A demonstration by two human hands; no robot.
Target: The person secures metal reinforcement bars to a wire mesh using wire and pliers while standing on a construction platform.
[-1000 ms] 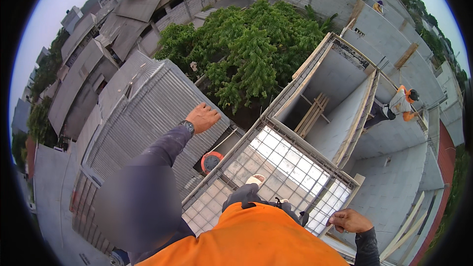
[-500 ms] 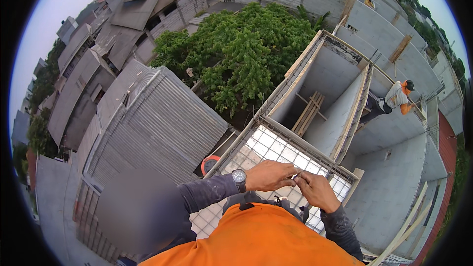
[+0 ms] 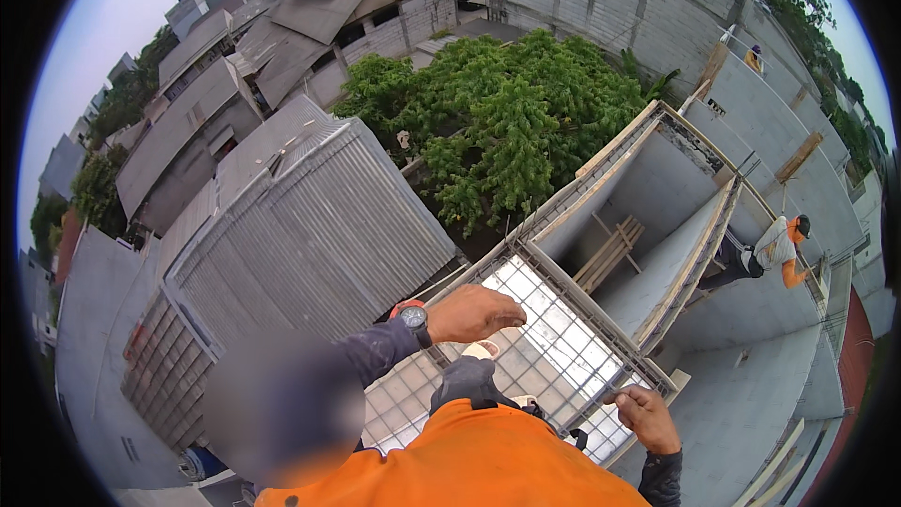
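My left hand [image 3: 476,314], with a wristwatch [image 3: 413,317] on its wrist, is held over the steel bar mesh [image 3: 511,357]. Its fingers are bent and close together, and whatever is in them is hidden from above. Further right and nearer me, my right hand [image 3: 648,418] is closed with the thumb against the fingers. Something small and dark shows at its fingertips, too small to name, near the mesh's right edge. The two hands are well apart. Below them the mesh spans a pale deck with bright white panels.
Wood-edged wall tops [image 3: 690,258] with steel bars frame deep open rooms ahead and to the right. Wooden planks [image 3: 610,253] lie inside one room. A co-worker [image 3: 775,249] in orange sleeves leans at a wall on the right. A corrugated metal roof [image 3: 310,235] lies left, trees [image 3: 507,122] beyond.
My hands were together over the mesh and have parted: the left moved left, the right moved right and nearer me. The whole view has shifted, the surroundings sliding rightward.
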